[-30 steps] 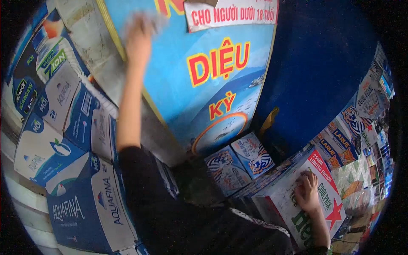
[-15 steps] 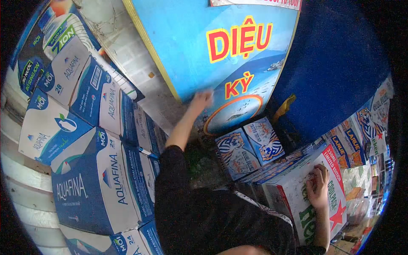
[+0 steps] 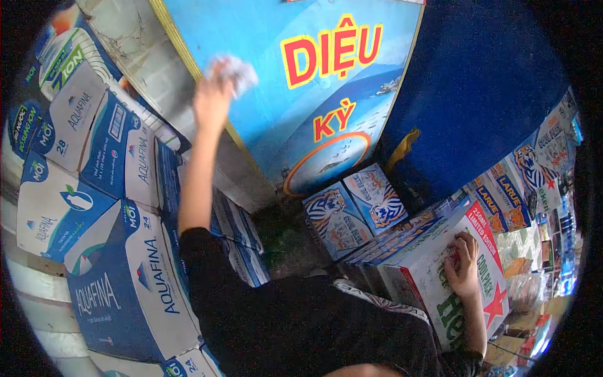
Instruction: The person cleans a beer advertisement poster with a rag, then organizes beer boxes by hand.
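Observation:
My left hand (image 3: pixel 212 103) is raised at the left edge of a blue sign board (image 3: pixel 251 125) with red lettering. It is closed on a pale crumpled cloth (image 3: pixel 237 72), blurred by motion, against or just in front of the board's surface. My right hand (image 3: pixel 463 267) rests on top of a white and red Heineken carton (image 3: pixel 480 289), its bent fingers slightly apart, with nothing seen held in it.
Stacked Aquafina cartons (image 3: pixel 113 295) stand along the left. Two tiger-print cartons (image 3: pixel 336 220) lie below the board. Larue cartons (image 3: pixel 502 198) are at the right, beside a dark blue panel (image 3: pixel 483 94). A pale wall (image 3: pixel 144 50) shows behind.
My left hand has moved up and left along the board, and the cloth has come into sight. My right hand stays on the Heineken carton. The view has shifted slightly.

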{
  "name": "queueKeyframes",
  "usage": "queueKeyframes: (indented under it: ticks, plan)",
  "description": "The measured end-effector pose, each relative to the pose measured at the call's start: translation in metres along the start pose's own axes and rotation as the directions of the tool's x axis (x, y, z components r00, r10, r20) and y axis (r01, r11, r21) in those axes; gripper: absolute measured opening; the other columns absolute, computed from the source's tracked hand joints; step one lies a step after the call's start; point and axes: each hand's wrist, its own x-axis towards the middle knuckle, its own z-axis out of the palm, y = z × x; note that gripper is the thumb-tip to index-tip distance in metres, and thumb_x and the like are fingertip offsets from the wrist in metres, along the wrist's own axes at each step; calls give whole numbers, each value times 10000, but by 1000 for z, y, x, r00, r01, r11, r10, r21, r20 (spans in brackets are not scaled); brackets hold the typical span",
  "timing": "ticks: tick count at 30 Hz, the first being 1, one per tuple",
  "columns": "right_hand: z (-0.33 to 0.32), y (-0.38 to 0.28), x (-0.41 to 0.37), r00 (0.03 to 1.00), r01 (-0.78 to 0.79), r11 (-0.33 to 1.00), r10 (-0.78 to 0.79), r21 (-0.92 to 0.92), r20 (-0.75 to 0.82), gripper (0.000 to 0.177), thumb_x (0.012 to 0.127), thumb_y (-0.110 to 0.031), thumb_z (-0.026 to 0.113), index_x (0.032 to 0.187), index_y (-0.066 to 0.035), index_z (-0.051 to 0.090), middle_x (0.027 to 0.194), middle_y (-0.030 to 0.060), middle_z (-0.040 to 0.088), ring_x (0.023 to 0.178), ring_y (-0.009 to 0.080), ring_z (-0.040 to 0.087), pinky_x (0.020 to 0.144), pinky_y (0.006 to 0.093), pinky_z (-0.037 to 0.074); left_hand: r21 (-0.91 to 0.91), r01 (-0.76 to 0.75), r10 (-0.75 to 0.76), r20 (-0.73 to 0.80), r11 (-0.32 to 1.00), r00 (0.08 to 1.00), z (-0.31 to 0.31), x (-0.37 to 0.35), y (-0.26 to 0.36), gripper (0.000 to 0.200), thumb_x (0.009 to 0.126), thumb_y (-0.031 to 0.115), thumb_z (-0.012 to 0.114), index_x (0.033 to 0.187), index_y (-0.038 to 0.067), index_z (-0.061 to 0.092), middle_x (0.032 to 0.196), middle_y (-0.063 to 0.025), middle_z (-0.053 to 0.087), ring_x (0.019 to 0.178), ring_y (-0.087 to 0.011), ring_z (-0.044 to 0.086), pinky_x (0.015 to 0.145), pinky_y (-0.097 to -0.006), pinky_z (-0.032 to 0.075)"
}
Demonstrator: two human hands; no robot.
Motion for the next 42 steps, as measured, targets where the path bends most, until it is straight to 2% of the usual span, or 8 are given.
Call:
queueKeyframes:
  ticks: [8,18,20,23,26,33,38,42]
  plan:
    - [1,0,1,1000,-29,1000,29,11,-6,343,572,-100,544,887,-6,444,990,172,408,932,331,368,818,402,283,-155,291,-330,-444,944,833,-48,96,-61,312,743,89,448,1053,57,422,1199,-119,373,1095,-245,375,894,-457,273]
    - [0,2,0,998,-53,998,53,27,17,333,564,-72,534,880,-6,451,998,171,404,934,337,366,820,413,283,-153,-102,114,71,983,991,60,-102,133,232,794,196,377,974,91,480,1147,-166,426,1082,-249,396,917,-380,267]
    - [2,2,-1,1000,-27,1000,27,16,-14,330,572,-72,525,886,-3,448,1000,172,402,932,340,368,820,411,284,-791,563,-211,524,239,826,107,-147,200,229,785,261,398,868,75,503,995,-160,515,989,-236,461,878,-375,307]
    - [1,0,-1,1000,-24,999,24,22,-8,323,591,-92,524,891,0,448,991,175,403,924,338,373,818,400,290,-562,287,256,696,776,671,85,-210,241,254,791,275,398,846,64,529,873,-145,540,917,-233,487,832,-354,350]
    - [-2,0,-2,1000,-13,1000,13,-8,-21,309,603,-101,527,885,0,448,979,172,407,915,329,378,813,391,295,-745,660,805,333,-96,492,87,-244,285,350,751,257,450,1041,66,494,850,-113,545,828,-224,506,753,-352,380]
    - [2,1,-3,999,13,1000,-13,-5,-39,284,624,-94,519,883,4,452,982,164,414,905,317,389,804,372,303,-46,869,513,791,-493,333,7,-208,226,484,708,165,528,1153,66,366,1047,-98,493,923,-238,491,785,-337,388]
    - [2,1,-5,1000,3,1000,-3,5,-10,306,638,-99,524,918,2,454,1011,163,414,937,321,388,828,373,296,146,62,152,755,-987,637,-73,-180,172,426,747,151,474,1129,-6,370,1053,-140,482,938,-259,487,779,-375,405]
    - [2,-1,-5,1000,4,1000,-4,18,-25,276,667,-111,522,911,2,461,1011,165,417,947,321,390,834,376,294,56,28,62,919,-998,388,-99,-176,166,400,768,169,436,1111,-30,382,1052,-153,477,943,-272,479,792,-369,397]
